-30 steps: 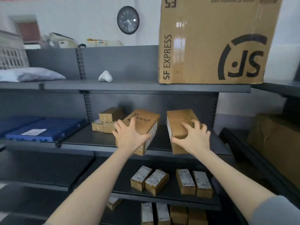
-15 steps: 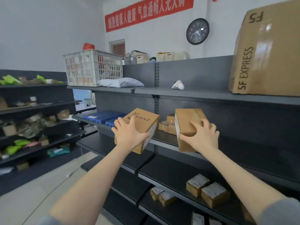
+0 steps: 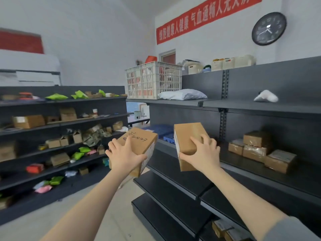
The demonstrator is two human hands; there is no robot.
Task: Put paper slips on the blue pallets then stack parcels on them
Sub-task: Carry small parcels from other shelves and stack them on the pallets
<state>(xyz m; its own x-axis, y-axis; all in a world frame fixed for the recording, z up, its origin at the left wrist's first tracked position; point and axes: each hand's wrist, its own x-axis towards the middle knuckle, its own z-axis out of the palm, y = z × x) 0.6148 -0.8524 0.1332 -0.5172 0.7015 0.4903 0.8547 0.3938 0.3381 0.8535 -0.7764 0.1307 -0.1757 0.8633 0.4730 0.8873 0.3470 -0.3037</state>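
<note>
my left hand: fingers curled round the near end of a pen-marked parcel, held in the air left of the shelf | my right hand: gripping a plain parcel above the shelf's near edge | blue pallets: on the shelf, just beyond both parcels

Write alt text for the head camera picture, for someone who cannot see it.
A person's left hand grips a cardboard parcel with handwriting on top, and the right hand grips a plainer parcel, both held up in front of dark shelving. Blue pallets lie on a shelf behind them.
</note>
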